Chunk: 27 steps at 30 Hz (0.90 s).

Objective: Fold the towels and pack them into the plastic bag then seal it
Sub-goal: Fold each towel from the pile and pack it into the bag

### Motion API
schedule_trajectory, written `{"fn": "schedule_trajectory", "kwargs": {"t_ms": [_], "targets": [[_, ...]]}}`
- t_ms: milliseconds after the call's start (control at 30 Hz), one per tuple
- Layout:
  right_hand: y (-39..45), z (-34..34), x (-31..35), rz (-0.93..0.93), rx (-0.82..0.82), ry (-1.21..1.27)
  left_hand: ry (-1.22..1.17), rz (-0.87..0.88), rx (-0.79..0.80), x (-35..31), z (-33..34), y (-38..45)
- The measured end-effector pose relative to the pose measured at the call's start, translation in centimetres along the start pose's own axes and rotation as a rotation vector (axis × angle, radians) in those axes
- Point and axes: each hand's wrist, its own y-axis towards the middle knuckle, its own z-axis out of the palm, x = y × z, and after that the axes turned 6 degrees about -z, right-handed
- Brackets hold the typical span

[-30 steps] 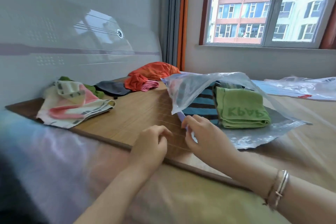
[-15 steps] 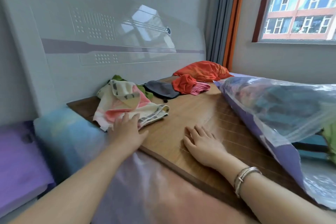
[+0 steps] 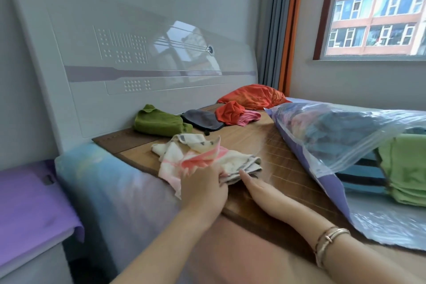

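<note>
A crumpled cream and pink towel (image 3: pixel 202 157) lies on the bamboo mat (image 3: pixel 274 159) near the bed's edge. My left hand (image 3: pixel 202 188) grips its near edge. My right hand (image 3: pixel 257 185) lies flat on the mat with its fingertips touching the towel's right corner. The clear plastic bag (image 3: pixel 341 136) lies open at the right, holding a folded light green towel (image 3: pixel 405 168) and a blue striped one (image 3: pixel 362 173). Further back lie a dark green towel (image 3: pixel 159 122), a grey one (image 3: pixel 201 119), a red one (image 3: pixel 229 112) and a pink one (image 3: pixel 250 117).
A white headboard (image 3: pixel 143 64) stands along the back. An orange pillow (image 3: pixel 253 95) sits by the curtain. A purple-covered nightstand (image 3: pixel 30 210) stands at the left, below the mattress edge. The window is at the upper right.
The cream and pink towel has been dragged from near the headboard toward me by my left hand. My right hand slid left to meet it. The dark green towel is now uncovered.
</note>
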Motion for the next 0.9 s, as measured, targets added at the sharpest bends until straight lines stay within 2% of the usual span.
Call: {"fn": "schedule_trajectory", "kwargs": {"t_ms": [100, 133, 267, 300, 367, 467, 533, 600, 633, 733, 800, 900], "targets": [[-4.4, -0.7, 1.0, 0.08, -0.107, 0.334, -0.109, 0.027, 0.064, -1.9, -0.6, -3.0], [-5.0, -0.9, 0.9, 0.05, -0.162, 0.399, -0.152, 0.037, 0.096, -2.5, -1.0, -4.0], [-7.5, -0.9, -4.7, 0.043, -0.164, 0.642, -0.26, 0.087, 0.202, -5.0, -2.4, -7.5], [-9.2, -1.2, -3.9, 0.064, -0.183, 0.721, -0.305, 0.094, 0.233, -5.6, -2.5, -8.4], [-12.9, -1.7, -0.4, 0.142, -0.236, 0.755, -0.386, 0.117, 0.31, -6.7, -2.5, -10.3], [-17.1, -2.8, -0.5, 0.126, -0.429, 0.798, -0.364, 0.242, 0.406, -8.4, -2.6, -12.3], [-19.0, -4.4, -0.6, 0.194, -0.487, 0.827, -0.35, 0.312, 0.501, -9.1, -2.9, -13.0], [-20.7, -6.8, -0.7, 0.288, -0.522, 0.823, -0.371, 0.331, 0.567, -9.5, -3.0, -12.9], [-21.4, -8.2, -0.9, 0.324, -0.539, 0.782, -0.339, 0.342, 0.541, -9.3, -2.7, -12.7], [-23.5, -12.0, -1.8, 0.386, -0.662, 0.673, 0.025, 0.369, 0.384, -8.6, -1.7, -11.9], [-24.7, -13.1, -3.2, 0.408, -0.712, 0.58, 0.206, 0.328, 0.38, -8.5, -1.5, -11.7], [-26.1, -12.9, -4.9, 0.427, -0.629, 0.307, 0.264, 0.367, 0.28, -9.7, -1.6, -12.2]]}}
